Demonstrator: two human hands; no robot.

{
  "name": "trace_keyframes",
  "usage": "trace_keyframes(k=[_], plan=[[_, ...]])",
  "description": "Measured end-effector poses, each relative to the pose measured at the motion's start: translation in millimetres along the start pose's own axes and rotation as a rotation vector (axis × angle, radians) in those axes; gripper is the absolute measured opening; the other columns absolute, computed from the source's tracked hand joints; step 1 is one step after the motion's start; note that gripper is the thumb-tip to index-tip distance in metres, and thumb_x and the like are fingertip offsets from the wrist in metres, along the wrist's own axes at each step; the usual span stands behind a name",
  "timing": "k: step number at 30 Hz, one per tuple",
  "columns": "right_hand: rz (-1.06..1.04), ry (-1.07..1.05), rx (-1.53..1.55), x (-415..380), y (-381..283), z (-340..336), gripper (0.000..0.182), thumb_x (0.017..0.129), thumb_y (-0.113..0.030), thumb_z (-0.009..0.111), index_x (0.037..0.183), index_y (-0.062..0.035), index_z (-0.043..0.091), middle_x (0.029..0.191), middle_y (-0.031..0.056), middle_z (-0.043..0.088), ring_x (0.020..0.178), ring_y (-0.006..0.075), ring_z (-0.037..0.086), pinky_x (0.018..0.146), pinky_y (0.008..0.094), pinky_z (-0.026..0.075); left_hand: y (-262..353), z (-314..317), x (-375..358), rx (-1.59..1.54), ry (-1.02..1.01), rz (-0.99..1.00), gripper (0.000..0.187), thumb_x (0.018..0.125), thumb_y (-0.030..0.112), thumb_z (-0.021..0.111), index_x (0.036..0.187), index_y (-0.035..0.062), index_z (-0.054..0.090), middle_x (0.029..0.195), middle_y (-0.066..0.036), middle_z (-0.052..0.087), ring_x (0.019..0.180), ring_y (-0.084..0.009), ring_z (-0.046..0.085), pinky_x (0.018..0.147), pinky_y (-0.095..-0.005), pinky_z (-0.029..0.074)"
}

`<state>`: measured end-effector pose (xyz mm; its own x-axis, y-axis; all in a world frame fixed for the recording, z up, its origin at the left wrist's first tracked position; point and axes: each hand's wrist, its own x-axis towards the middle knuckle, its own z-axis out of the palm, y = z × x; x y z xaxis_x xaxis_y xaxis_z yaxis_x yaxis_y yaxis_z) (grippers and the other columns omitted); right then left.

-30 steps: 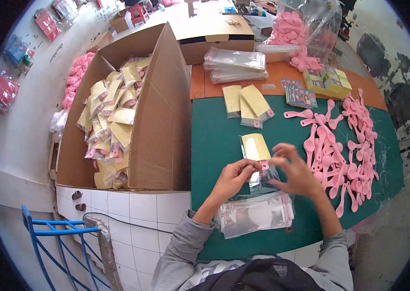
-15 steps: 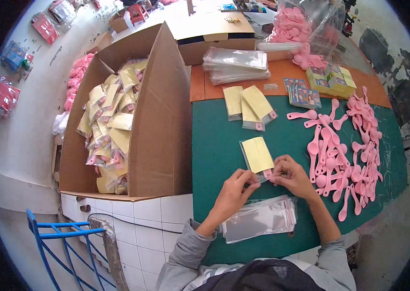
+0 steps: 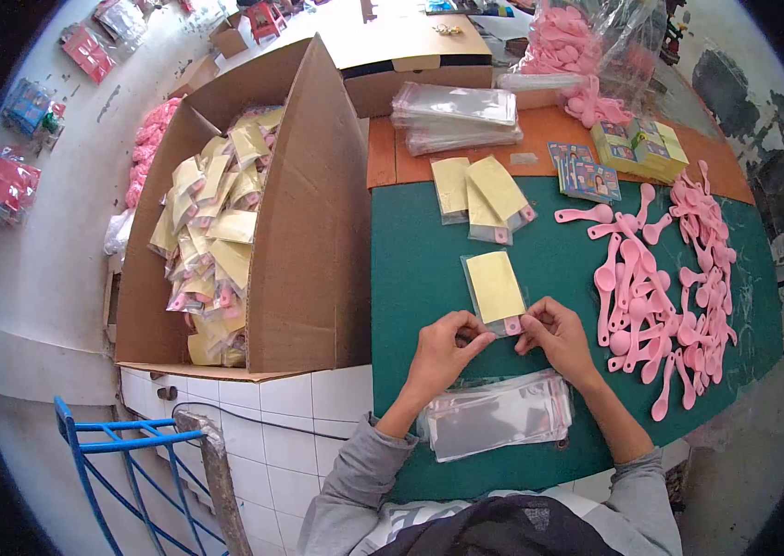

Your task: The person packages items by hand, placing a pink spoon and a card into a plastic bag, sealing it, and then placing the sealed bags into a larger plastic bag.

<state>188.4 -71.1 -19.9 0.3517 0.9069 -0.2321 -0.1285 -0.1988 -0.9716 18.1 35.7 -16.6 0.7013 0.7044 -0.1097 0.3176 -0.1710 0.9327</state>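
Observation:
A clear plastic bag (image 3: 494, 289) with a pale yellow card and a pink piece inside lies on the green table mat, its lower edge toward me. My left hand (image 3: 449, 352) has thumb and forefinger closed at its lower left corner. At the lower right corner, beside the pink end, my right hand (image 3: 554, 341) has its fingertips pinched together. A stack of flat clear bags (image 3: 499, 417) lies between my forearms. Several filled bags (image 3: 489, 199) rest farther up the mat.
Pink spoons (image 3: 638, 306) are heaped on the right. Printed cards (image 3: 587, 174) and yellow-edged card stacks (image 3: 642, 153) sit behind them. More clear bags (image 3: 457, 116) are piled at the back. A tall cardboard box (image 3: 304, 241) holding filled bags stands left of the table.
My hands have drawn slightly apart along the bag's lower edge. The bag lies in nearly the same place; the whole view has shifted a little.

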Motion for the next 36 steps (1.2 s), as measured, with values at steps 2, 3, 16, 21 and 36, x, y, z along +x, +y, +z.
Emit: trace_keyframes(k=[2,3,16,21,36], plan=[[0.01,0.004,0.019,1,0,0,0.014,0.091,-0.011,0.054,0.089,0.0025,0.051,0.075,0.0087,0.06,0.059,0.0135,0.062,0.053,0.0248,0.053,1,1,0,-0.062,0.039,-0.004,0.025,0.077,0.012,0.072,0.092,0.001,0.056,0.082,-0.006,0.063,0.074,-0.0117,0.062,0.065,-0.025,0.051],[0.015,0.006,0.029,1,0,0,0.013,0.091,-0.01,0.054,0.089,0.003,0.051,0.075,0.0095,0.061,0.059,0.0142,0.062,0.053,0.0255,0.053,2,2,1,-0.093,0.059,-0.005,0.026,0.078,0.013,0.072,0.094,0.0012,0.054,0.082,-0.006,0.063,0.074,-0.0118,0.062,0.065,-0.0252,0.051],[0.014,0.041,0.036,1,-1,3,0.013,0.087,-0.003,0.056,0.091,-0.0012,0.044,0.072,0.0101,0.059,0.055,0.0146,0.061,0.046,0.0252,0.051,-6,5,-2,-0.067,0.039,0.031,0.02,0.083,0.011,0.064,0.096,0.0009,0.053,0.084,-0.003,0.061,0.076,-0.0094,0.06,0.064,-0.0231,0.048],[0.015,0.027,0.02,0,-7,5,0.023,0.087,-0.003,0.055,0.109,-0.0002,0.05,0.073,0.0086,0.059,0.055,0.0127,0.059,0.048,0.0236,0.049,-5,6,-3,-0.06,0.073,0.05,0.03,0.082,0.01,0.065,0.11,0.0019,0.055,0.1,-0.005,0.062,0.078,-0.011,0.061,0.062,-0.0232,0.048],[0.113,0.515,-1.618,-33,-37,-67,0.04,0.076,-0.026,0.069,0.101,-0.0002,0.053,0.101,0.0172,0.053,0.096,0.0306,0.054,0.081,0.0418,0.039,43,-30,81,0.631,0.254,0.578,0.038,0.079,0.019,0.068,0.11,0.0004,0.055,0.103,-0.018,0.058,0.084,-0.0293,0.061,0.071,-0.0388,0.051]])
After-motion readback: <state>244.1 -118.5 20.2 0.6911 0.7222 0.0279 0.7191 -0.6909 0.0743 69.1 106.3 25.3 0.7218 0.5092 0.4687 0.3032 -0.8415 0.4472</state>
